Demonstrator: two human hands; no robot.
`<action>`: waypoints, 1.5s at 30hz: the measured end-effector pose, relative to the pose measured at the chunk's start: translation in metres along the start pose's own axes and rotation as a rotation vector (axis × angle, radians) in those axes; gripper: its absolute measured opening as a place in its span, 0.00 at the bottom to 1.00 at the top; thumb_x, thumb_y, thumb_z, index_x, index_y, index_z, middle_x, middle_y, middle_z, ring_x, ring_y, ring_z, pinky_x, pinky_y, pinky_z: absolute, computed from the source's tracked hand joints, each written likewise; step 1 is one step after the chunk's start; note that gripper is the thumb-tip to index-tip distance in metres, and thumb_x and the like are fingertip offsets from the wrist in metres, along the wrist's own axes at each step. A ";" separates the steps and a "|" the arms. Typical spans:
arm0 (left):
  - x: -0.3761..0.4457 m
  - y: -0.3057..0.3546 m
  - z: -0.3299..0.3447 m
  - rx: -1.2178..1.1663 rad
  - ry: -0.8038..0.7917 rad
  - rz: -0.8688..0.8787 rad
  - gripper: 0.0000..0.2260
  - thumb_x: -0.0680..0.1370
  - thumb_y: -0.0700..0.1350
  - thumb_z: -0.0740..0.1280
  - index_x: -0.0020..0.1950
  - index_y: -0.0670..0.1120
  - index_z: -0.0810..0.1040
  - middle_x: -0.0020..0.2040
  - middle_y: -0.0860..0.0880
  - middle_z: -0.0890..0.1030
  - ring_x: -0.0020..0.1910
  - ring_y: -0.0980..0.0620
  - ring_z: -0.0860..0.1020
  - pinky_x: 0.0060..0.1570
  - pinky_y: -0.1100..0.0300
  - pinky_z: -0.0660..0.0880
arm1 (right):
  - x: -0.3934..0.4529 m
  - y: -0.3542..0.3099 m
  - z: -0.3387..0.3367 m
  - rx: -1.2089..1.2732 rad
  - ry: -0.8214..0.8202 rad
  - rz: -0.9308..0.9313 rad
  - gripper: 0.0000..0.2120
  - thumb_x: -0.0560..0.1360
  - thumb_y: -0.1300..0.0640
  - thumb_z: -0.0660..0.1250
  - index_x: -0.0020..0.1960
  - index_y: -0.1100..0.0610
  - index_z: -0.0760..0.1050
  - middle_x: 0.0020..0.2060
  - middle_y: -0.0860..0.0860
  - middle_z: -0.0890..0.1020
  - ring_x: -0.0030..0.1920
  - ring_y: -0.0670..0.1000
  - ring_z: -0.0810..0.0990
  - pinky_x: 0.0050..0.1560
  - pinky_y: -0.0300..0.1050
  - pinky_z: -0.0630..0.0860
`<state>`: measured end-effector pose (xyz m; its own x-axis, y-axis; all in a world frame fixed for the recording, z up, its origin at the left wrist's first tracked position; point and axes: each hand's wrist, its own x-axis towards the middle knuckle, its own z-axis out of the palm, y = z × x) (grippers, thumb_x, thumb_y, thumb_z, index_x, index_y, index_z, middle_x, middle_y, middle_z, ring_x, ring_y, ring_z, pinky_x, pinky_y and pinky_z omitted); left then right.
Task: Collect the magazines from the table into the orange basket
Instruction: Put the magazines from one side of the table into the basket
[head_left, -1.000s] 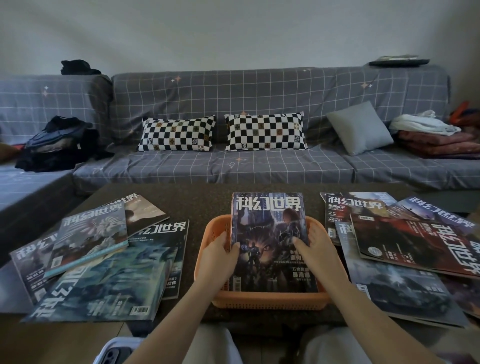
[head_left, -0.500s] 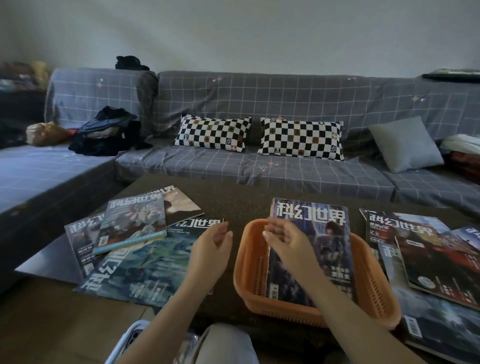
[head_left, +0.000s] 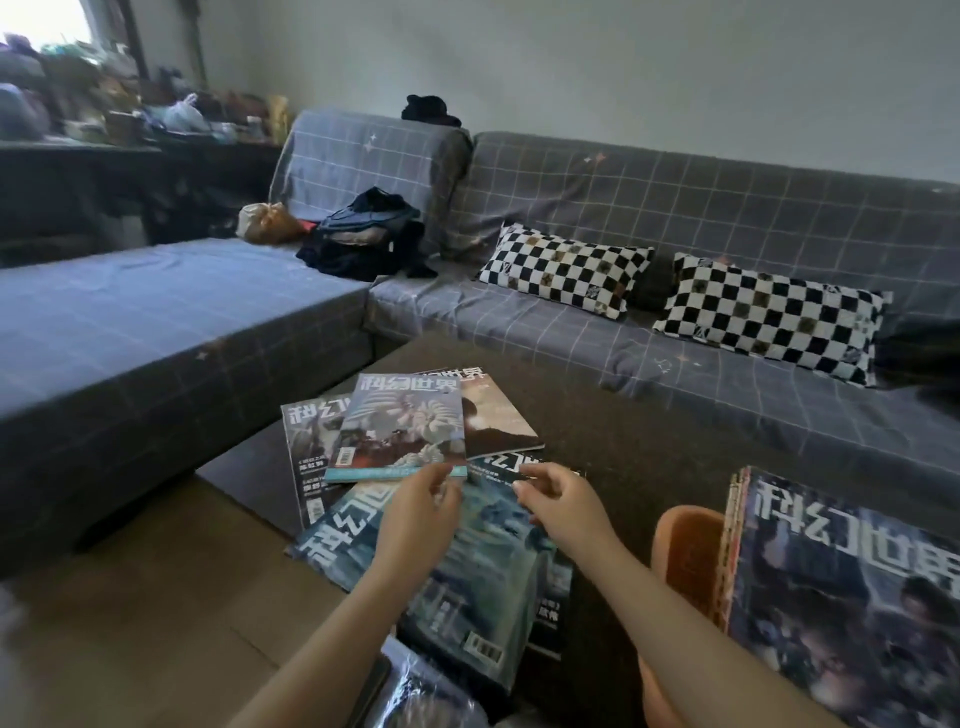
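Several magazines lie fanned out on the left part of the dark table (head_left: 623, 441). A pale-covered magazine (head_left: 400, 426) lies on top of the pile, and a large blue-green magazine (head_left: 483, 561) sits nearest to me. My left hand (head_left: 415, 519) hovers over the blue-green one, fingertips near the front edge of the pale one, holding nothing. My right hand (head_left: 563, 501) hangs beside it with loosely curled fingers, also empty. The orange basket (head_left: 685, 551) stands at the right with a dark magazine (head_left: 852, 597) inside it.
A grey checked sofa (head_left: 675, 218) wraps round the table's far and left sides, with two chequered cushions (head_left: 566, 270) and a heap of dark clothes (head_left: 369, 239). A cluttered shelf (head_left: 104, 119) stands at the far left. Wooden floor (head_left: 156, 623) lies under the table's left edge.
Both hands let go of the magazine in the basket and moved left over the left pile. My view has swung left, so the basket now sits at the right edge.
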<state>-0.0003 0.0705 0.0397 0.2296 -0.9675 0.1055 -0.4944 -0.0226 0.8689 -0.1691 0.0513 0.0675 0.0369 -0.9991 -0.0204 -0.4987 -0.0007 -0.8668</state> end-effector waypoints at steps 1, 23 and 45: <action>0.008 -0.007 -0.002 0.028 0.012 -0.015 0.16 0.80 0.48 0.62 0.67 0.46 0.74 0.63 0.49 0.78 0.58 0.52 0.76 0.55 0.57 0.74 | 0.009 0.001 0.006 -0.010 -0.016 0.014 0.13 0.75 0.53 0.67 0.59 0.52 0.75 0.46 0.47 0.80 0.47 0.47 0.79 0.52 0.46 0.78; 0.097 -0.070 -0.039 0.099 0.238 -0.293 0.10 0.74 0.47 0.71 0.48 0.41 0.79 0.44 0.43 0.81 0.46 0.42 0.79 0.46 0.49 0.77 | 0.100 0.008 0.078 0.061 0.062 0.357 0.15 0.73 0.60 0.68 0.60 0.59 0.73 0.51 0.55 0.80 0.48 0.54 0.81 0.50 0.50 0.78; -0.051 0.034 -0.036 -0.785 -0.295 -0.104 0.07 0.78 0.38 0.66 0.55 0.45 0.74 0.39 0.47 0.85 0.37 0.47 0.83 0.33 0.55 0.80 | -0.081 -0.022 -0.070 0.701 0.100 0.176 0.14 0.74 0.68 0.66 0.58 0.58 0.73 0.50 0.59 0.81 0.46 0.56 0.81 0.47 0.51 0.79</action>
<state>0.0011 0.1276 0.0815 -0.0408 -0.9987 -0.0294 0.2684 -0.0393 0.9625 -0.2219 0.1289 0.1230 -0.0884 -0.9811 -0.1722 0.1833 0.1539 -0.9709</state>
